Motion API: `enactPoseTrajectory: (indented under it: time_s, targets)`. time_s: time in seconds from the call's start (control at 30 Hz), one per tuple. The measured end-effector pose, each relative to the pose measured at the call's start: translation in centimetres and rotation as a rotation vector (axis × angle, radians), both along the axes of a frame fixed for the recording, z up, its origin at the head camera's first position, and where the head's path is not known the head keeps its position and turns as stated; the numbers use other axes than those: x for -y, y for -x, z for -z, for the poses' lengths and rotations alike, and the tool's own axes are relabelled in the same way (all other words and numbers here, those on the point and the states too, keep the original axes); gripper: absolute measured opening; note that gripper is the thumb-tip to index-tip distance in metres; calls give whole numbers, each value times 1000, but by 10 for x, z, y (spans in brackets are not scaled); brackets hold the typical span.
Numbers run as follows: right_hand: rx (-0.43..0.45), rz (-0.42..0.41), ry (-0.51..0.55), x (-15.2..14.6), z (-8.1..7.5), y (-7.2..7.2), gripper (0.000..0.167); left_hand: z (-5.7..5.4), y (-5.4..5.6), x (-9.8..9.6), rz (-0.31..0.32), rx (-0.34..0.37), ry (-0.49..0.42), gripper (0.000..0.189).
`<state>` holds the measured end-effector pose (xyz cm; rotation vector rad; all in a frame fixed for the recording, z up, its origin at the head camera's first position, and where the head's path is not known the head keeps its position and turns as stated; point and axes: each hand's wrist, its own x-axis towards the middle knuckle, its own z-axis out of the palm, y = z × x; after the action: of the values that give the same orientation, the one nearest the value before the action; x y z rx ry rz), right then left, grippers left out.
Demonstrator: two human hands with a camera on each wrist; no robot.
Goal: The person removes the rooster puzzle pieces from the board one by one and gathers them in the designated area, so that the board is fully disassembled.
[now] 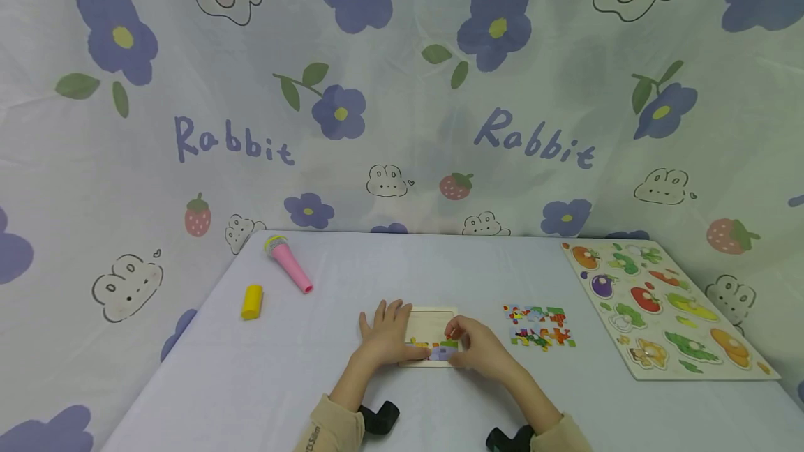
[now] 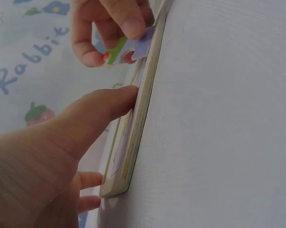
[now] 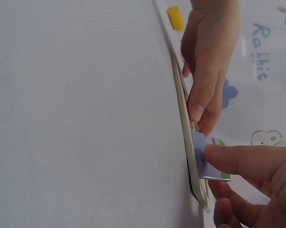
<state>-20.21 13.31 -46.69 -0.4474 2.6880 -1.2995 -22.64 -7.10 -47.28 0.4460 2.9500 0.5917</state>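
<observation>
A small wooden puzzle tray [image 1: 430, 324] lies on the white table, with puzzle pieces along its near side. My left hand [image 1: 384, 339] rests over the tray's left end, fingers spread. Its thumb [image 2: 119, 98] presses the pieces along the near edge. At the tray's right end, my right hand [image 1: 482, 349] pinches a purple and green puzzle piece [image 3: 208, 167] between thumb and fingers. The piece [image 2: 142, 45] is tilted up, with its lower edge right at the tray's rim.
Right of the tray lie more joined jigsaw pieces [image 1: 539, 326]. Farther right is a large vegetable puzzle board [image 1: 675, 312]. A pink toy microphone [image 1: 292, 267] and a yellow cylinder [image 1: 252, 302] lie at the left. A printed cloth [image 1: 402, 138] hangs behind the table.
</observation>
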Motion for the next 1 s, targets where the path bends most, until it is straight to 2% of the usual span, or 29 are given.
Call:
enactPoseTrajectory:
  time_s: [0.27, 0.5, 0.7, 1.0]
  targets:
    - [7, -30, 83, -4, 1, 0, 30, 0, 0, 0, 3, 0, -4, 95]
    - [22, 32, 180, -10, 0, 4, 30, -1, -1, 0, 5, 4, 4, 94]
    - [107, 89, 281, -18, -4, 5, 33, -2, -1, 0, 8, 8, 7, 94]
    - [135, 151, 316, -29, -5, 5, 34, 1, 1, 0, 7, 16, 22, 95]
